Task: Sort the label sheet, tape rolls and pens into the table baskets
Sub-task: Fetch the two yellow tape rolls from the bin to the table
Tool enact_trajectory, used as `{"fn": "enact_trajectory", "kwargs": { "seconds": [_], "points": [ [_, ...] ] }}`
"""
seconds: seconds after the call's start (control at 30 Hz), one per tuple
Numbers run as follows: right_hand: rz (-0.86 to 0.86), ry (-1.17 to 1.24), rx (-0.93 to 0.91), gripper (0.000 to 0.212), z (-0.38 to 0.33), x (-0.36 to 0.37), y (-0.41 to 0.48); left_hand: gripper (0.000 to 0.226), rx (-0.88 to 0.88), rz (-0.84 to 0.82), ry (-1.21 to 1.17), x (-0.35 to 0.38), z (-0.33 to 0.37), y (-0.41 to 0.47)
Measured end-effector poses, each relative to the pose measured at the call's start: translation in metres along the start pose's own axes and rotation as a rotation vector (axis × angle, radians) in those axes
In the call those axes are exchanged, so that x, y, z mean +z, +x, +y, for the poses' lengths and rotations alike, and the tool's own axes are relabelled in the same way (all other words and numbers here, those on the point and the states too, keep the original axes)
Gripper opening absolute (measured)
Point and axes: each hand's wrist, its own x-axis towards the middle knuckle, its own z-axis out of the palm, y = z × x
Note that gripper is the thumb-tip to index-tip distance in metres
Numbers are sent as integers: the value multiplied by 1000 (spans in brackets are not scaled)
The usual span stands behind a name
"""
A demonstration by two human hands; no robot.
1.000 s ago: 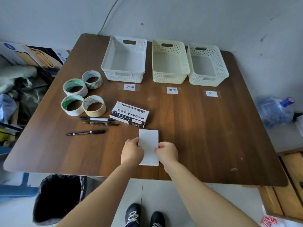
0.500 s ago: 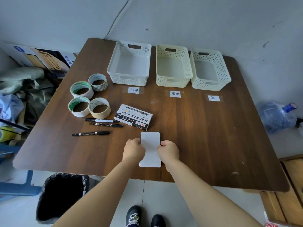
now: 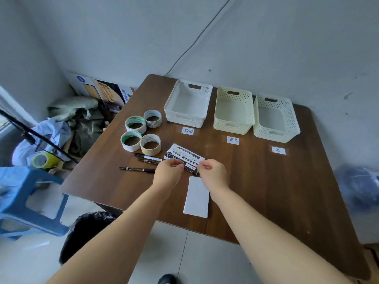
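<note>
A white label sheet [image 3: 196,196] lies flat near the front edge of the brown table [image 3: 266,191]. My left hand [image 3: 167,174] and my right hand [image 3: 214,173] hover just beyond it, over the near edge of a black-and-white marker box [image 3: 177,154]. Both have curled fingers with thumb against forefinger, and nothing shows between them. Several tape rolls [image 3: 135,125] stand at the left. Three black pens [image 3: 137,169] lie beside the box. At the back stand a white basket [image 3: 184,118], a cream basket [image 3: 232,127] and another cream basket [image 3: 275,135], all with nothing inside.
Small paper tags [image 3: 233,140] are stuck to the table in front of each basket. A black bin [image 3: 86,232] and a blue stool [image 3: 24,193] stand on the floor at the left, with clutter behind them. A plastic bag [image 3: 359,187] lies at the right.
Both hands have let go of the label sheet and moved away from me, up over the marker box. The sheet stays on the table. The camera has tilted up.
</note>
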Motion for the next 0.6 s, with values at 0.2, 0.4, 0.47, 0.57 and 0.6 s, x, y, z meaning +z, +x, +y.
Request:
{"fn": "enact_trajectory", "kwargs": {
  "seconds": [0.2,0.4,0.47,0.57,0.6],
  "points": [
    [-139,35,-110,17,-43,3,-21,13,37,135,-173,-46,19,-37],
    [-349,99,-254,9,-81,18,-65,14,87,327,-293,-92,15,-84],
    [-410,108,-301,8,-92,24,-81,14,93,381,-327,-106,13,-101],
    [-508,126,-340,13,-106,34,-105,14,108,461,-362,-128,5,-124],
    [-541,136,-350,14,-111,37,-114,14,113,485,-371,-136,2,-131]
  ]
}}
